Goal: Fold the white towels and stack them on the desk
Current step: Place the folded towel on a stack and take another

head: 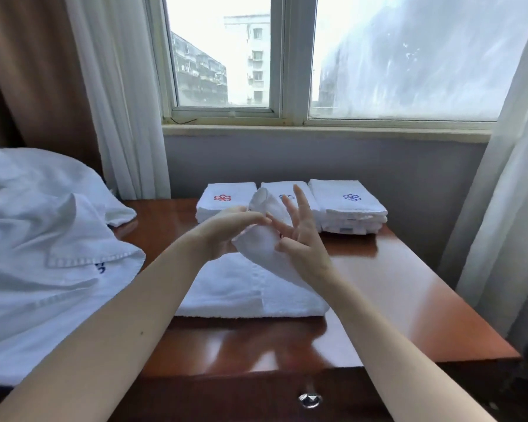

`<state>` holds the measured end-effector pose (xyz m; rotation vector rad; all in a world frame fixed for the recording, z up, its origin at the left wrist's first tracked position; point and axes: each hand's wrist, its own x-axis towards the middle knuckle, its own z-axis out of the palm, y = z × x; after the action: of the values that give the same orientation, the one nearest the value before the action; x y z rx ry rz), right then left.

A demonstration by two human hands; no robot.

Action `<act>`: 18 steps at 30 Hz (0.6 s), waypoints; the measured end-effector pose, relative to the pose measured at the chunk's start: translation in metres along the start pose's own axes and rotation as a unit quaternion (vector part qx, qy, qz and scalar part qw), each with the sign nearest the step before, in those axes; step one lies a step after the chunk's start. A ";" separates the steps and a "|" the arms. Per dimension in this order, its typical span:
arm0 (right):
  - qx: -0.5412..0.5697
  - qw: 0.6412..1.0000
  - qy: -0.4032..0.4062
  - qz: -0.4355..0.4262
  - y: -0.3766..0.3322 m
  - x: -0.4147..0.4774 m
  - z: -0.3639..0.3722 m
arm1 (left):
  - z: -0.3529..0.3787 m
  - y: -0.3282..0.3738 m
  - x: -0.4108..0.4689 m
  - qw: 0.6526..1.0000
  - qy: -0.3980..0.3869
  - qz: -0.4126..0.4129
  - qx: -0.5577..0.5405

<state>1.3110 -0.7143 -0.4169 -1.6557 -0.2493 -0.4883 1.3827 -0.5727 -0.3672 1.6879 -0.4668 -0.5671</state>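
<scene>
Two hands up over desk (393, 284) centre. Left hand (226, 231) pinches lifted flap of white towel (241, 287); rest of towel lies flat at 6 o'clock of the hands. Right hand (301, 239) fingers splayed wide, thumb touching the flap. Three folded stacks (348, 202) in a row at 12 o'clock by the wall. Unfolded towel pile (43, 239) at 9 o'clock, covering desk's left edge.

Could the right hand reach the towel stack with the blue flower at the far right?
Probably yes. The right hand is just in front of that stack, with only bare desk between; it would first have to leave the towel it touches.
</scene>
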 end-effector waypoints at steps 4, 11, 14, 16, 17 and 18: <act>-0.010 0.999 -0.051 -0.001 -0.004 0.014 0.034 | -0.034 -0.004 -0.017 0.998 0.033 0.017 0.046; -0.186 0.980 -0.051 0.038 0.012 0.021 0.067 | -0.093 -0.027 -0.033 0.982 0.190 0.007 0.015; -0.287 0.952 -0.071 0.081 0.022 0.017 0.071 | -0.110 -0.048 -0.039 0.977 0.211 -0.030 0.031; -0.334 0.932 -0.093 0.106 0.030 0.014 0.073 | -0.115 -0.065 -0.040 0.972 0.222 -0.054 0.064; -0.359 0.920 -0.104 0.115 0.033 0.012 0.074 | -0.117 -0.072 -0.039 0.969 0.229 -0.061 0.075; -0.383 0.909 -0.111 0.120 0.035 0.012 0.076 | -0.118 -0.079 -0.038 0.966 0.238 -0.063 0.082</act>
<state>1.3492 -0.6467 -0.4487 -2.4810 -0.0040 -0.2062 1.4234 -0.4431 -0.4229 1.9476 -0.0598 -0.1997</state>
